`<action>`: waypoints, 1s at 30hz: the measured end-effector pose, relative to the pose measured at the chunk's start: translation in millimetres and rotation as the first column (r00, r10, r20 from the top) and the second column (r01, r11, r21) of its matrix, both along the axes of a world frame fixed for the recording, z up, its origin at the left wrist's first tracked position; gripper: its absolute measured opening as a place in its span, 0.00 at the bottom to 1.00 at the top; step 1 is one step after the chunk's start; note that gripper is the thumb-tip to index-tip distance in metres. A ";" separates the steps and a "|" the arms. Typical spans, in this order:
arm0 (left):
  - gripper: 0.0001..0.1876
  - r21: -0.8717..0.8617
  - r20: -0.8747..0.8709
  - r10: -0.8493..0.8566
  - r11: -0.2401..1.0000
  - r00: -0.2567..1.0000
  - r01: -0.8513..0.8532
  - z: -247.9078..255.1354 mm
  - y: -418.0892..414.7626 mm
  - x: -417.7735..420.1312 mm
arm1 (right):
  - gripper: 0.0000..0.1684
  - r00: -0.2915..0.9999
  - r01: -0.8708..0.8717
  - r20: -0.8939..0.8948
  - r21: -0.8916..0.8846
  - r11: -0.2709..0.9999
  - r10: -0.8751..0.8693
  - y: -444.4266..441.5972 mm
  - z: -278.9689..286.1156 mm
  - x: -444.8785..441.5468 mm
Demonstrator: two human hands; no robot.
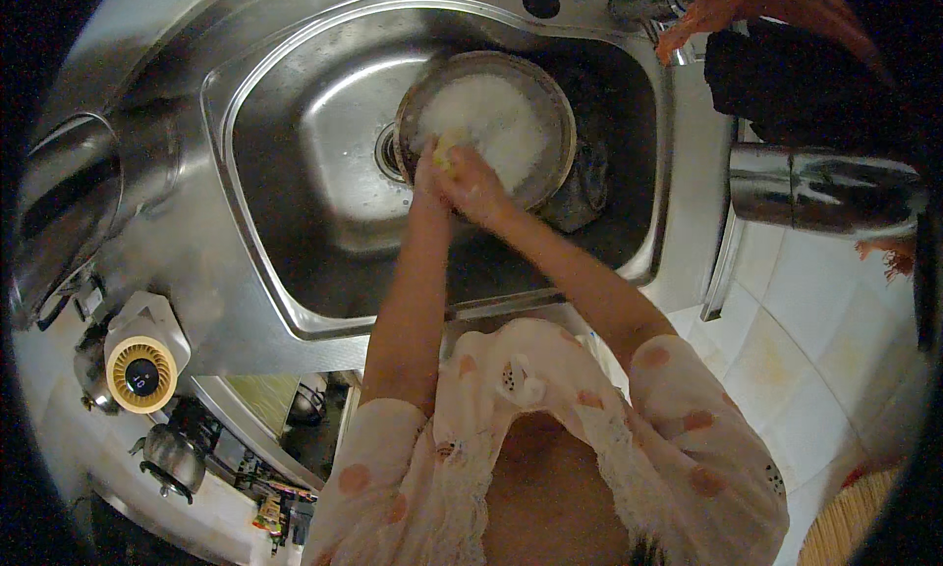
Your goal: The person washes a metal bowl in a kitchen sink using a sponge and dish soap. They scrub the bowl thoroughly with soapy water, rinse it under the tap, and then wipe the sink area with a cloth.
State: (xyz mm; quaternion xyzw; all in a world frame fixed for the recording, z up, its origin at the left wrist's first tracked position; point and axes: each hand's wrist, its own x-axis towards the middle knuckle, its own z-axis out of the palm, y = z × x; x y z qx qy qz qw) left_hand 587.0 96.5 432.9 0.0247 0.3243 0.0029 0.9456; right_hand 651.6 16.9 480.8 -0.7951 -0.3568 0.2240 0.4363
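A round metal pan (541, 186) stands in the stainless steel sink (287, 197), partly over the drain, with white suds or cloudy liquid (508, 116) in it. My left hand (427, 168) and my right hand (475, 186) meet over the near left part of the pan. Between them is a pale yellowish, soft-looking thing, perhaps a sponge; blur hides its exact kind. Both hands are closed around it, and the fingers partly cover it.
A dark, crumpled thing (582, 190) lies in the sink right of the pan. The faucet (641, 6) is at the upper right. On the left counter are a shiny metal vessel (66, 190) and a round device with a lit display (140, 375). A lidded pot (173, 459) stands lower left.
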 end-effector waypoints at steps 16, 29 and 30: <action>0.19 0.164 -0.195 0.012 0.986 0.981 0.021 1.6 -9.4 4.4 | 0.21 0.987 -0.090 0.099 -0.330 0.940 0.129 -6.4 -11.3 -10.5; 0.25 0.151 -0.277 0.046 0.989 0.960 -0.004 6.7 -27.2 4.8 | 0.19 0.863 0.087 0.497 -0.333 0.939 0.096 -1.7 -1.1 40.1; 0.25 0.080 -0.330 0.032 0.997 0.943 -0.006 8.3 -27.1 2.6 | 0.19 0.838 0.126 0.542 -0.303 0.944 0.062 -3.2 -6.5 32.3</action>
